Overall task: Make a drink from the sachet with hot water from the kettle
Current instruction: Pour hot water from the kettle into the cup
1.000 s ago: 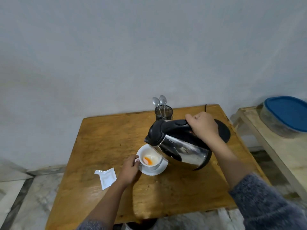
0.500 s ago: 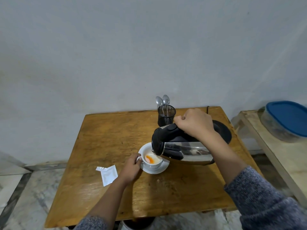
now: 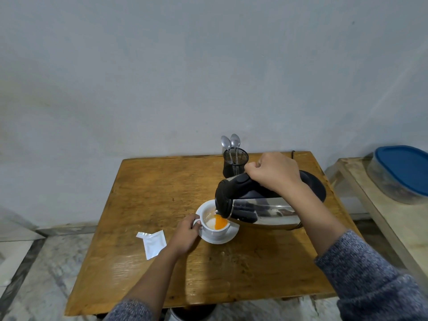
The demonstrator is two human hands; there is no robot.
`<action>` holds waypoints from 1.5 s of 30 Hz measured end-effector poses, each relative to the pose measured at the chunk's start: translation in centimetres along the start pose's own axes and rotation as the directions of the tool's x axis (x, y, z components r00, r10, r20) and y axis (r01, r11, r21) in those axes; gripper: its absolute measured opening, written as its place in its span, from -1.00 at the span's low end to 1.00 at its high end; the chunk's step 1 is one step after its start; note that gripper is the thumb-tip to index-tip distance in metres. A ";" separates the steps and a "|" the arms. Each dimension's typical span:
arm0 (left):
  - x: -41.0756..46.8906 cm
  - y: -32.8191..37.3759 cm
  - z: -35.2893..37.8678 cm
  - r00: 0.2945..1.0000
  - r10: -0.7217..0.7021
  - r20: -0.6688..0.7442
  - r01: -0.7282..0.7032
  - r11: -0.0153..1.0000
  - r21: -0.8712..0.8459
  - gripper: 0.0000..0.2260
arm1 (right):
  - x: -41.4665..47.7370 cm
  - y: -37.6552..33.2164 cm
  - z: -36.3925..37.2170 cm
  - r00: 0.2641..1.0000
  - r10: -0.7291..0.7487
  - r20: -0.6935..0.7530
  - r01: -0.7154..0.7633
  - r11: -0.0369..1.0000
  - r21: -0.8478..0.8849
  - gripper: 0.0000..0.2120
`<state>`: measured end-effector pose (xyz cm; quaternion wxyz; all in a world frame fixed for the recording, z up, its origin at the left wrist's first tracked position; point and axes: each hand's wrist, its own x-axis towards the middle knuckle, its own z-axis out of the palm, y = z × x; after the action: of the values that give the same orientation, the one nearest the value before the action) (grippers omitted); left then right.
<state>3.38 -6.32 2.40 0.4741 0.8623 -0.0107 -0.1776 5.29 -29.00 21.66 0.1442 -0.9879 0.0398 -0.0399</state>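
So the cup [image 3: 214,224] sits on its saucer [image 3: 228,237] near the middle of the desk [image 3: 162,186], and there's already white powder in it with a bright orange patch where it's getting wet. Powder's in, then, and the torn sachet [image 3: 153,242] is lying flat on the desk just left of the cup, looking empty as far as I can tell.

The kettle [image 3: 259,205] is tipped way over, nearly on its side, with the spout right over the cup's rim. I can't actually make out a stream of water, but the orange spot sits right under the spout, so I'd say the pour is underway and early: the cup looks far from full.

Right hand [image 3: 275,173] is wrapped tight round the kettle's black handle, fingers fully closed on it. Left hand [image 3: 186,232] is steadying the cup, fingers pinched round the little handle on its left side.

Still to do, by my guess: fill the cup, put the kettle back on its black base [image 3: 316,188] behind the right hand, then stir. Two spoons [image 3: 230,143] stand in a mesh holder [image 3: 235,162] at the back of the desk, untouched, so stirring hasn't happened. Over on the right, a blue-lidded tub [image 3: 403,172] sits on another bench, not part of this.
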 end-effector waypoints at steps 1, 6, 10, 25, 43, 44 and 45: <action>0.0 0.0 0.0 1.000 0.002 -0.001 -0.002 1.000 0.001 -0.80 | 0.0 0.1 0.0 1.000 -0.001 0.001 0.001 1.000 -0.003 -0.61; 0.0 0.2 -0.1 1.000 0.014 -0.012 -0.013 1.000 0.011 -0.80 | 0.0 0.5 0.1 1.000 -0.003 -0.001 0.003 1.000 -0.004 -0.62; 0.0 0.4 0.0 1.000 0.016 -0.009 -0.016 1.000 0.004 -0.79 | 0.1 1.0 0.3 1.000 0.006 -0.009 -0.006 1.000 -0.002 -0.64; 0.2 0.4 0.1 1.000 -0.007 0.000 0.007 1.000 0.011 -0.77 | -0.3 1.7 0.4 0.999 0.038 -0.006 -0.038 0.999 0.014 -0.63; 0.1 0.5 0.1 1.000 -0.027 0.008 0.026 1.000 0.011 -0.75 | -0.5 1.7 0.1 0.999 0.044 0.013 -0.044 0.999 -0.006 -0.61; 0.1 0.5 0.1 1.000 -0.028 0.010 0.028 1.000 0.009 -0.75 | -0.5 1.7 0.1 0.999 0.045 0.014 -0.044 0.999 -0.006 -0.62; 0.1 0.5 0.0 0.999 -0.030 0.014 0.030 1.000 0.009 -0.75 | -0.5 1.7 0.1 0.999 0.045 0.015 -0.045 0.999 -0.004 -0.62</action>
<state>3.52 -6.67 2.80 0.4674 0.8632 -0.0020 -0.1909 4.74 -30.57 21.00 0.1433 -0.9874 0.0612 -0.0292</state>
